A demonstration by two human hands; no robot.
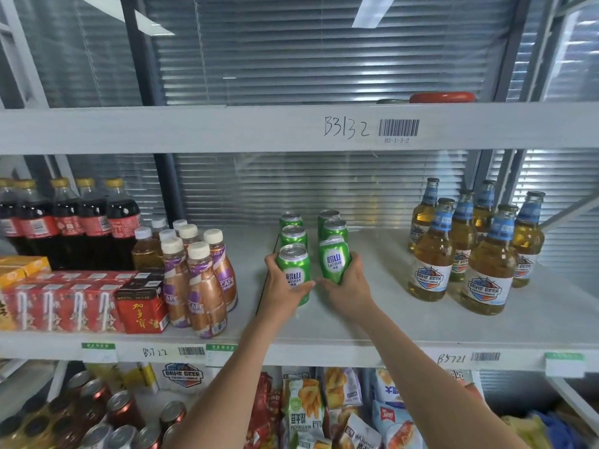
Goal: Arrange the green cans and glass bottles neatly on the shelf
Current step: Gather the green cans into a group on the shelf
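Several green cans stand in two short rows on the middle shelf (372,319). My left hand (280,288) grips the front can of the left row (294,270), which stands upright. The front can of the right row (334,259) leans slightly while my right hand (348,286) holds it. Behind them stand two more cans on the left (293,231) and two on the right (334,226). A loose cluster of several glass beer bottles (463,251) with blue neck labels occupies the right of the same shelf.
Cola bottles (71,222), coffee bottles (201,280) and red drink cartons (81,303) crowd the shelf's left. The upper shelf beam (227,128) hangs overhead with a red object (442,97) on it. Below lie snack bags (324,409) and cans (123,413).
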